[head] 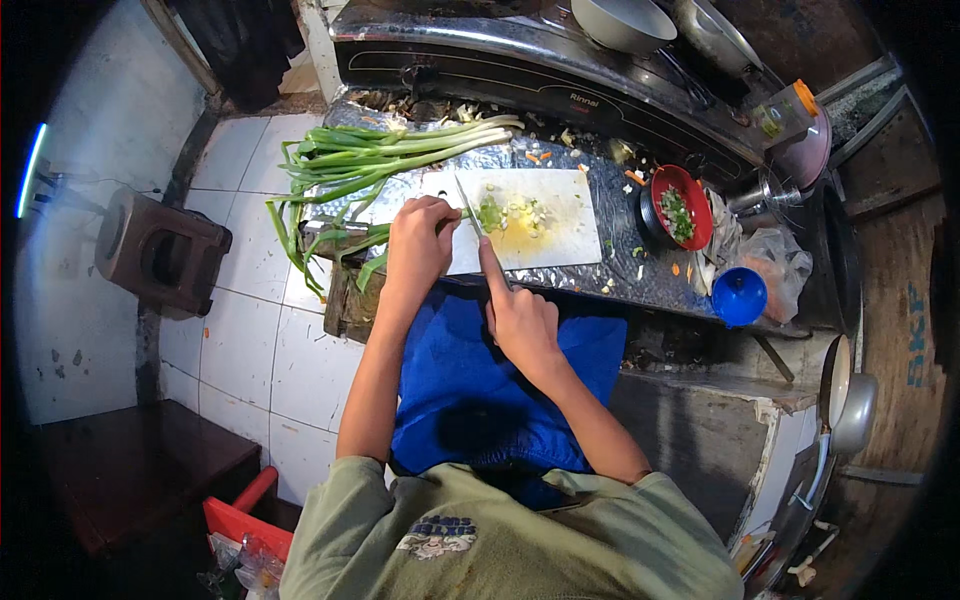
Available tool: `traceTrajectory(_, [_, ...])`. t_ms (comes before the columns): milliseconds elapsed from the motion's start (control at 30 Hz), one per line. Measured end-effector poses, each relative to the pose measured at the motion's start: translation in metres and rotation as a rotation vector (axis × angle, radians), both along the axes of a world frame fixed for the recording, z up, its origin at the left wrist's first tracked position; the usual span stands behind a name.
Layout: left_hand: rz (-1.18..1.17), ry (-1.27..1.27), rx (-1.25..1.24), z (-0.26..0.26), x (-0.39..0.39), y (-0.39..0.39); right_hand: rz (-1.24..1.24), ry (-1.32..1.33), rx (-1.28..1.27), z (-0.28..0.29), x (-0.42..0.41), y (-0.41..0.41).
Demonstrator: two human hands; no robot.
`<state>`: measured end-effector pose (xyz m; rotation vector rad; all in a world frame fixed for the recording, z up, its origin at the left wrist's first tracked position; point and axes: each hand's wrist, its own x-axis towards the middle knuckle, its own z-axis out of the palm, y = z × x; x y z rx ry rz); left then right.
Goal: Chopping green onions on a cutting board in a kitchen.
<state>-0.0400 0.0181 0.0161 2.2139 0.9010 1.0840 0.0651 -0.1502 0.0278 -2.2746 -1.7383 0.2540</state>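
My left hand (421, 236) grips green onion stalks (373, 238) near the left end of a white cutting board (570, 196). Their leaves trail off to the left. In my right hand (525, 322) is a kitchen knife (470, 204), the index finger stretched along its spine and the blade lying across the board beside my left fingertips. Chopped green onion (517, 215) is scattered on the board to the right of the blade, over a yellowish stain. Behind my left hand lies a bunch of whole green onions (405, 150), white ends pointing right.
A red bowl (703, 217) of chopped greens stands right of the board, near a blue funnel or cup (739, 296) and a plastic bag (780, 262). The Rinnai stove (510, 82) borders the counter behind. A brown plastic stool (161, 247) is on the tiled floor at left.
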Motion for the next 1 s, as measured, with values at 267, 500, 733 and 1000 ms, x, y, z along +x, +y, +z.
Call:
traceTrajectory(267, [-0.190, 0.069, -0.026, 0.005, -0.009, 0.015, 0.035, -0.085, 0.010, 0.010, 0.005, 0.023])
traceTrajectory(500, [-0.069, 0.048, 0.032, 0.008, -0.010, -0.004, -0.027, -0.075, 0.045, 0.004, -0.004, 0.017])
traceTrajectory(733, [0.014, 0.014, 0.027, 0.002, -0.004, -0.001, -0.012, 0.030, 0.018, -0.001, 0.000, 0.005])
traceTrajectory(1000, [-0.021, 0.058, -0.023, 0.005, -0.004, 0.002, 0.016, -0.012, 0.000, 0.004, 0.002, 0.005])
